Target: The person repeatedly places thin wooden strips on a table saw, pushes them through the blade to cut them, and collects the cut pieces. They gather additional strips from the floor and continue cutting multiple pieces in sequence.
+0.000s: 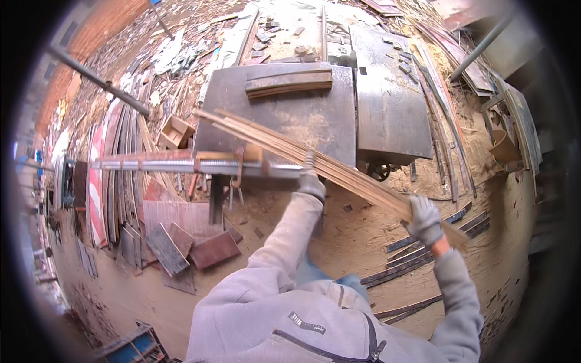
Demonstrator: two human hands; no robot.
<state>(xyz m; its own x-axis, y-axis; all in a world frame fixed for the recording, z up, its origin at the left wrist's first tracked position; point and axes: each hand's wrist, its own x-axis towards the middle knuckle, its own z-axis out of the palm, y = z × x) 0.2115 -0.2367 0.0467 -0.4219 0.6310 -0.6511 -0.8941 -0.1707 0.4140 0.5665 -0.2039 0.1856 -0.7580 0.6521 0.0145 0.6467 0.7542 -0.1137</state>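
A bundle of long, thin wooden strips (358, 179) slants across in front of me, its far left end over the metal worktable (330, 118). My right hand (425, 219), in a grey glove, is closed round the near right end of the bundle. Farther along, my gloved left hand (311, 181) is closed on the strips from the near side, close to the table's front edge. The undersides of both grips are hidden. On the table's far half lies a short stack of wooden strips (290, 83), apart from the bundle.
A metal rail (145, 164) with a rusty clamp (239, 166) runs left from the table. A second metal table (393, 115) stands to the right. Board offcuts (212, 249) lie on the floor at left, dark strips (417, 254) at right. Scrap wood (200, 48) covers the background.
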